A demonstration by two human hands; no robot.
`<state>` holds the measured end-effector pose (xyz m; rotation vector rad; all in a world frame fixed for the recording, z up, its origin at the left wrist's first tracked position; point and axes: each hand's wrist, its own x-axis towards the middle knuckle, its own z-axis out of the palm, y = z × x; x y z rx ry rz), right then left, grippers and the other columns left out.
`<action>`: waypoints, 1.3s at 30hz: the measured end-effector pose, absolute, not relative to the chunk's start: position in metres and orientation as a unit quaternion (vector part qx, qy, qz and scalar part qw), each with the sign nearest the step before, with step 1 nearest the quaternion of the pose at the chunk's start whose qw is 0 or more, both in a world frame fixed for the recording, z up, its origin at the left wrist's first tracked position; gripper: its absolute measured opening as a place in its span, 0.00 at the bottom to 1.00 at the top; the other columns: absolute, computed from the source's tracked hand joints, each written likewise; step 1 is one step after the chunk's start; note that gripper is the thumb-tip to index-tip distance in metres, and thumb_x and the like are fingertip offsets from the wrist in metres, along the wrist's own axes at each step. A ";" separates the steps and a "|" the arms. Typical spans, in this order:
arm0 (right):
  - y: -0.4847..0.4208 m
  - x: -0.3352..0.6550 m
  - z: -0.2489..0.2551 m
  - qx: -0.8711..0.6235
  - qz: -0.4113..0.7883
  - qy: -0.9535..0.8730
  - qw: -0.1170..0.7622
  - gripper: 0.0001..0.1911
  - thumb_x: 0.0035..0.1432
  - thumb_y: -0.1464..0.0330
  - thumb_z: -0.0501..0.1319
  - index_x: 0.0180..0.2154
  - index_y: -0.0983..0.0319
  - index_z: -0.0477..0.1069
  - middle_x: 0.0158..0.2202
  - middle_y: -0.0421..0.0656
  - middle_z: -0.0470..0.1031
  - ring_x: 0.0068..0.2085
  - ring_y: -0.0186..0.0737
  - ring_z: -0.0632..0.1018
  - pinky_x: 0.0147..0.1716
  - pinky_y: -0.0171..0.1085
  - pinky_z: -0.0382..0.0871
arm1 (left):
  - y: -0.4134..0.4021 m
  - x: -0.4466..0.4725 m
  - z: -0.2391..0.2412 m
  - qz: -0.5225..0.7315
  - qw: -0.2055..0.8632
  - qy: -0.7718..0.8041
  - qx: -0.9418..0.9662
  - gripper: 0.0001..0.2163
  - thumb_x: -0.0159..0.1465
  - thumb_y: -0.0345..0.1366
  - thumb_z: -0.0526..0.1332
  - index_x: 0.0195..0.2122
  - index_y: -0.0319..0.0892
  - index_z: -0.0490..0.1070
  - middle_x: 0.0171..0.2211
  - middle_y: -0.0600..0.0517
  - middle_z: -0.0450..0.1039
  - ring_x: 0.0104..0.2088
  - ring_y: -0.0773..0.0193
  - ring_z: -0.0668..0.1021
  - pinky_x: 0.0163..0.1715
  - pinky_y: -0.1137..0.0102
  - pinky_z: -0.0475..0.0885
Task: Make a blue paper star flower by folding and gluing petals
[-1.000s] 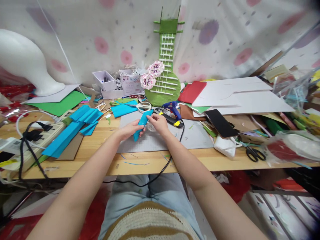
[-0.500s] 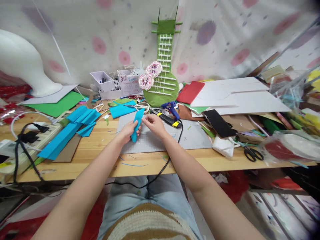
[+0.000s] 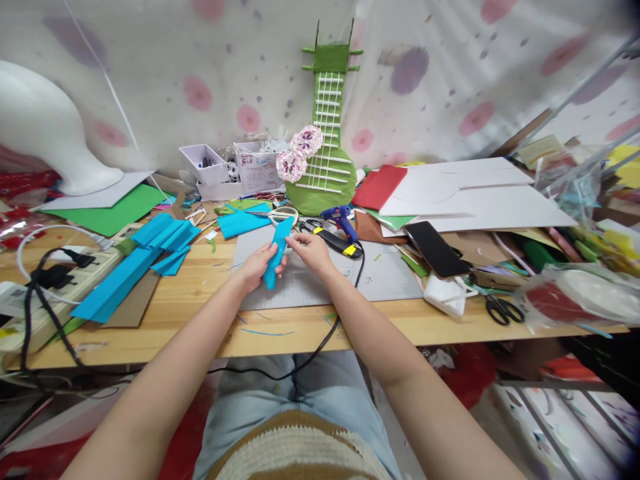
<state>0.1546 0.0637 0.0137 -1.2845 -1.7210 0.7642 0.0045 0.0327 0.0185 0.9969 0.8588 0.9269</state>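
My left hand [image 3: 259, 265] grips a folded strip of blue paper [image 3: 280, 243], thumb on its front and fingers around behind it. The strip stands tilted, its upper end leaning right and away. My right hand [image 3: 311, 251] is closed in a pinch at the strip's right edge, fingertips against it; anything smaller between them is too fine to see. Beneath both hands lies a grey cutting mat [image 3: 385, 283]. Just beyond are light-handled scissors [image 3: 283, 215], a flat blue paper piece [image 3: 240, 223], a black-and-yellow cutter [image 3: 337, 243] and a blue glue gun [image 3: 341, 219].
A green paper guitar-like instrument [image 3: 323, 190] with white strings stands at the back. More folded blue paper [image 3: 117, 280] lies left, beside a power strip [image 3: 55, 293]. A phone [image 3: 436, 248] and black scissors [image 3: 504, 310] lie right. A black cable [image 3: 320, 350] hangs over the front edge.
The blue strip has moved slightly right and turned a little in my left hand. My right fingertips have stayed at its edge. The view has shifted slightly.
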 end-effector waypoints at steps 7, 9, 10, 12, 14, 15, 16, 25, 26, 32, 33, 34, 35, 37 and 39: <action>0.064 0.155 0.014 -0.515 0.200 -0.722 0.416 0.16 0.55 0.58 0.58 0.24 0.60 0.75 0.23 0.39 0.74 0.29 0.35 0.70 0.33 0.34 0.58 | 0.033 0.010 0.021 0.443 0.653 0.420 0.448 0.13 0.58 0.46 0.59 0.33 0.42 0.59 0.20 0.58 0.65 0.15 0.73 0.65 0.16 0.75 0.66; 0.064 0.155 0.014 -0.511 0.177 -0.735 0.409 0.16 0.56 0.58 0.57 0.25 0.60 0.75 0.23 0.40 0.73 0.29 0.35 0.68 0.35 0.35 0.58 | 0.035 0.010 0.020 0.459 0.645 0.429 0.435 0.14 0.57 0.45 0.60 0.32 0.41 0.59 0.20 0.58 0.65 0.15 0.73 0.66 0.16 0.75 0.67; 0.063 0.156 0.015 -0.504 0.170 -0.743 0.407 0.16 0.57 0.58 0.56 0.25 0.60 0.75 0.24 0.40 0.73 0.30 0.35 0.68 0.36 0.35 0.57 | 0.036 0.010 0.020 0.464 0.644 0.433 0.426 0.13 0.57 0.44 0.60 0.32 0.41 0.59 0.20 0.58 0.65 0.15 0.73 0.66 0.16 0.75 0.67; 0.062 0.157 0.015 -0.486 0.165 -0.756 0.406 0.16 0.58 0.59 0.55 0.27 0.60 0.75 0.25 0.40 0.73 0.31 0.36 0.67 0.37 0.36 0.57 | 0.038 0.009 0.021 0.469 0.646 0.445 0.407 0.11 0.58 0.43 0.59 0.32 0.40 0.60 0.20 0.57 0.66 0.16 0.72 0.68 0.17 0.74 0.68; 0.060 0.158 0.016 -0.469 0.166 -0.765 0.409 0.15 0.58 0.60 0.55 0.28 0.60 0.75 0.25 0.40 0.72 0.32 0.37 0.66 0.37 0.36 0.57 | 0.039 0.008 0.022 0.469 0.652 0.451 0.389 0.09 0.60 0.40 0.58 0.33 0.39 0.62 0.22 0.56 0.68 0.18 0.71 0.71 0.18 0.73 0.70; 0.060 0.158 0.016 -0.462 0.168 -0.769 0.409 0.14 0.58 0.61 0.55 0.29 0.60 0.75 0.25 0.40 0.72 0.32 0.37 0.66 0.37 0.36 0.57 | 0.039 0.007 0.022 0.470 0.657 0.451 0.380 0.08 0.61 0.39 0.57 0.34 0.39 0.63 0.23 0.55 0.69 0.19 0.70 0.72 0.18 0.73 0.70; 0.059 0.158 0.016 -0.456 0.171 -0.772 0.408 0.14 0.58 0.61 0.55 0.29 0.60 0.74 0.25 0.40 0.72 0.33 0.37 0.65 0.37 0.36 0.57 | 0.039 0.007 0.022 0.472 0.663 0.450 0.368 0.07 0.61 0.38 0.57 0.34 0.38 0.64 0.24 0.54 0.69 0.20 0.69 0.73 0.20 0.73 0.71; 0.057 0.159 0.016 -0.426 0.200 -0.784 0.404 0.13 0.60 0.62 0.54 0.31 0.61 0.74 0.28 0.41 0.73 0.35 0.38 0.65 0.39 0.37 0.57 | 0.041 0.003 0.024 0.484 0.709 0.414 0.302 0.04 0.59 0.32 0.59 0.28 0.37 0.69 0.22 0.54 0.70 0.23 0.71 0.73 0.27 0.73 0.72; 0.057 0.160 0.017 -0.414 0.206 -0.789 0.404 0.13 0.60 0.62 0.53 0.32 0.61 0.74 0.30 0.41 0.73 0.36 0.38 0.65 0.40 0.37 0.58 | 0.042 0.003 0.024 0.483 0.712 0.417 0.294 0.05 0.60 0.31 0.59 0.28 0.36 0.69 0.22 0.53 0.69 0.23 0.71 0.73 0.27 0.74 0.72; 0.051 0.159 0.023 -0.381 0.228 -0.800 0.403 0.09 0.58 0.67 0.54 0.37 0.60 0.72 0.31 0.40 0.70 0.36 0.37 0.67 0.42 0.36 0.60 | 0.042 0.002 0.027 0.471 0.727 0.425 0.263 0.05 0.61 0.32 0.58 0.30 0.36 0.70 0.22 0.53 0.68 0.23 0.72 0.72 0.23 0.77 0.69; 0.050 0.159 0.023 -0.385 0.227 -0.800 0.400 0.09 0.57 0.68 0.55 0.37 0.59 0.72 0.29 0.40 0.69 0.36 0.37 0.67 0.41 0.36 0.60 | 0.041 0.002 0.027 0.467 0.725 0.424 0.276 0.05 0.60 0.33 0.58 0.31 0.36 0.70 0.22 0.53 0.68 0.23 0.72 0.72 0.23 0.77 0.69; 0.050 0.158 0.024 -0.388 0.227 -0.800 0.397 0.08 0.57 0.68 0.55 0.36 0.59 0.72 0.28 0.39 0.68 0.36 0.37 0.67 0.41 0.36 0.60 | 0.041 0.002 0.026 0.463 0.720 0.424 0.295 0.05 0.60 0.34 0.59 0.31 0.37 0.70 0.22 0.54 0.68 0.23 0.72 0.71 0.22 0.76 0.68; 0.050 0.158 0.024 -0.391 0.228 -0.799 0.395 0.08 0.56 0.68 0.55 0.35 0.59 0.72 0.28 0.39 0.68 0.36 0.37 0.67 0.40 0.36 0.60 | 0.041 0.002 0.025 0.459 0.712 0.426 0.319 0.06 0.59 0.35 0.60 0.31 0.37 0.70 0.22 0.54 0.67 0.22 0.71 0.71 0.22 0.76 0.67; 0.051 0.158 0.024 -0.394 0.236 -0.796 0.395 0.06 0.56 0.68 0.56 0.34 0.60 0.71 0.26 0.39 0.67 0.35 0.36 0.67 0.39 0.35 0.60 | 0.042 0.004 0.022 0.454 0.682 0.442 0.367 0.07 0.57 0.36 0.62 0.30 0.37 0.69 0.21 0.55 0.67 0.21 0.71 0.70 0.21 0.76 0.66; 0.051 0.157 0.025 -0.394 0.247 -0.791 0.398 0.05 0.55 0.69 0.56 0.33 0.60 0.71 0.26 0.38 0.67 0.35 0.36 0.67 0.38 0.35 0.60 | 0.043 0.005 0.018 0.456 0.647 0.466 0.396 0.08 0.55 0.37 0.63 0.29 0.38 0.69 0.20 0.55 0.68 0.21 0.71 0.70 0.22 0.76 0.65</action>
